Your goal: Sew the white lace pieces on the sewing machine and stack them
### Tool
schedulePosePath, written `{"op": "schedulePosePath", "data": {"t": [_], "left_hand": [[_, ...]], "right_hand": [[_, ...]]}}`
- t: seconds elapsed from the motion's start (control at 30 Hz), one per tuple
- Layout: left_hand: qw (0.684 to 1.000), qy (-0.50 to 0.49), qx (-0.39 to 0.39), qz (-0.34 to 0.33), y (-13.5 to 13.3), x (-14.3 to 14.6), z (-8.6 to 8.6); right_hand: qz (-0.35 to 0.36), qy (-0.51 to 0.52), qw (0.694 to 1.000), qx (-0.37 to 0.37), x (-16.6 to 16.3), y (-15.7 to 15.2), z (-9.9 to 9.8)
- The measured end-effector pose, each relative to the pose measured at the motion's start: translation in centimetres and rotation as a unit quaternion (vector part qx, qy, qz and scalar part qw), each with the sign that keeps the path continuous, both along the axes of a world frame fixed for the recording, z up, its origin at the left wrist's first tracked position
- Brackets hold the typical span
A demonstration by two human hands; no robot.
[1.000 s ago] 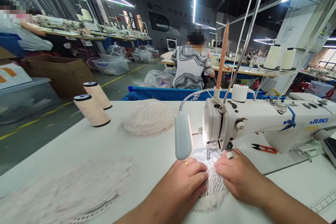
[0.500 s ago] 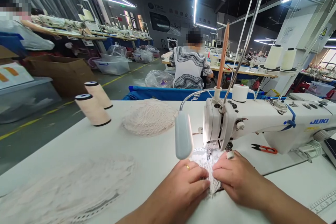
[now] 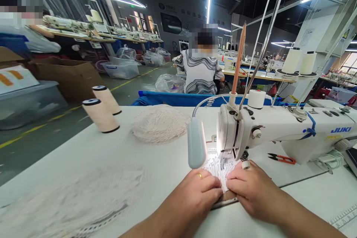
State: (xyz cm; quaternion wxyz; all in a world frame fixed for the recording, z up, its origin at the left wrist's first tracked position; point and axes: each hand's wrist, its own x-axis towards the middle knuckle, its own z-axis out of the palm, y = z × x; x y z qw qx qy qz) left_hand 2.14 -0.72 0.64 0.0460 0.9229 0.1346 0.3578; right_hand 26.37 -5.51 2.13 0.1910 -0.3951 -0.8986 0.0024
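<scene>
A white sewing machine point(image 3: 284, 130) stands on the white table point(image 3: 156, 156). A piece of white mesh fabric point(image 3: 219, 167) lies under its needle. My left hand point(image 3: 195, 197), with a ring on one finger, presses on the near left edge of the fabric with its fingers curled. My right hand point(image 3: 251, 189) presses on the near right edge, fingers bent, with a white thimble-like band at the tip of one finger. The two hands almost touch in front of the needle. A grey lamp head point(image 3: 196, 143) hangs just left of the needle.
A heap of white mesh pieces point(image 3: 160, 123) lies at the table's middle; another pile point(image 3: 72, 204) lies at the near left. Two cream thread cones point(image 3: 102, 109) stand at the left. Red snips point(image 3: 281, 158) lie by the machine. A person in a striped shirt point(image 3: 203, 70) sits beyond.
The mesh fabric has moved away from me under the needle; less of it shows between my hands. Both hands slid slightly forward with it, and a strip of tape edge shows below them.
</scene>
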Motion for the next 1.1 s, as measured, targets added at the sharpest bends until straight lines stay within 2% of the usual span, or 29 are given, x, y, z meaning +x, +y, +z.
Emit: {"op": "schedulePosePath", "data": {"t": [0.23,0.37,0.53,0.8,0.97,1.1], "left_hand": [[0.999,0.012,0.016,0.027,1.0,-0.5,-1.6],[0.999,0.023,0.019,0.043,1.2,-0.4,-1.0],[0.997,0.050,-0.016,0.057,1.6,0.1,0.1],[0.991,0.059,-0.065,0.100,2.0,-0.3,0.0],[0.982,0.073,-0.087,0.154,2.3,-1.1,-1.5],[0.974,0.085,-0.060,0.199,3.0,-1.5,-2.9]], "right_hand": [[-0.023,-0.010,1.000,0.002,0.2,0.3,-0.5],[-0.045,-0.006,0.999,-0.007,0.0,0.4,-0.4],[-0.082,0.005,0.997,0.009,-0.2,0.5,-0.2],[-0.103,0.021,0.994,0.022,-0.4,1.0,-0.6],[-0.103,0.036,0.994,0.027,-0.4,0.9,-0.7],[-0.090,0.040,0.995,0.013,-0.5,0.7,-0.7]]}}
